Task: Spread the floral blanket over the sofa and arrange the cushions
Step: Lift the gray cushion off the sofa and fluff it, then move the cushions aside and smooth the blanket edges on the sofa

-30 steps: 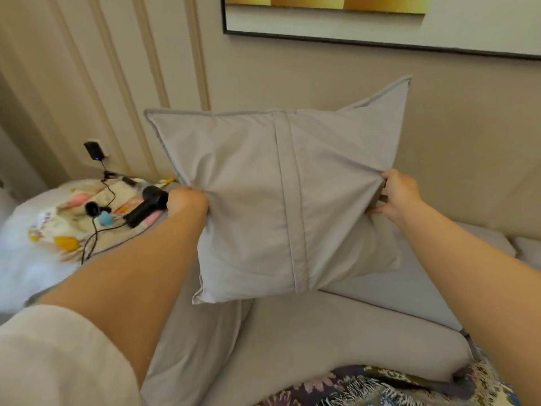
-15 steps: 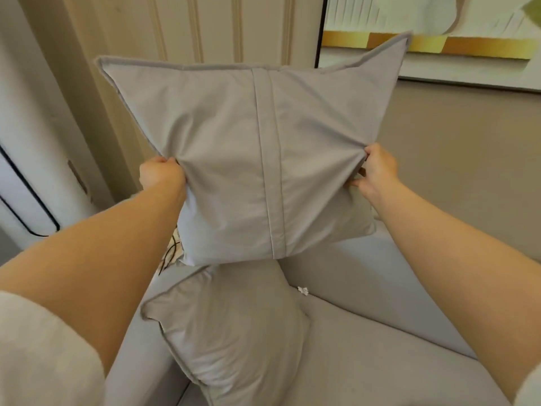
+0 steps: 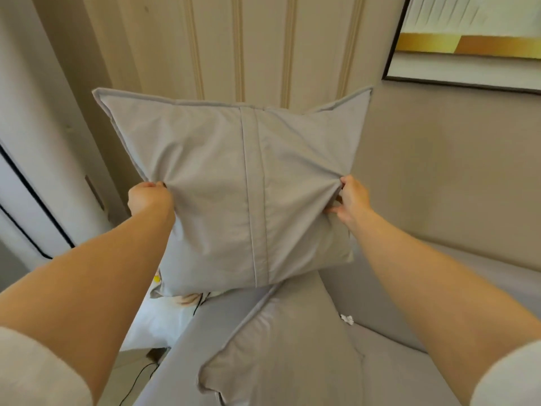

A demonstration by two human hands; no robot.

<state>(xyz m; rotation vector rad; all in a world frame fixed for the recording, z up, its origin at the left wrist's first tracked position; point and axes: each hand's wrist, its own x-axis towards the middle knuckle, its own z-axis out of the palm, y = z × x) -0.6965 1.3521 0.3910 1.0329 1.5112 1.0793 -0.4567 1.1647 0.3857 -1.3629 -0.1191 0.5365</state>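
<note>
I hold a grey square cushion [image 3: 234,189] upright in the air above the sofa's left end. My left hand [image 3: 149,197] grips its left edge and my right hand [image 3: 351,200] grips its right edge, fingers tucked into the fabric. A vertical seam band runs down the cushion's middle. Below it a second grey cushion [image 3: 292,347] leans against the corner of the grey sofa [image 3: 409,361]. The floral blanket is out of view.
The sofa's backrest [image 3: 380,291] runs along the beige wall at right. A framed picture [image 3: 468,45] hangs above it. Left of the sofa lies white bedding [image 3: 158,326] with a black cable [image 3: 137,379] trailing over the floor. A small white scrap [image 3: 347,319] sits on the seat.
The view has swung left and the cushion has come lower in the frame, over the sofa's corner. Both hands keep their grip. The floral blanket and side table clutter have left the view.
</note>
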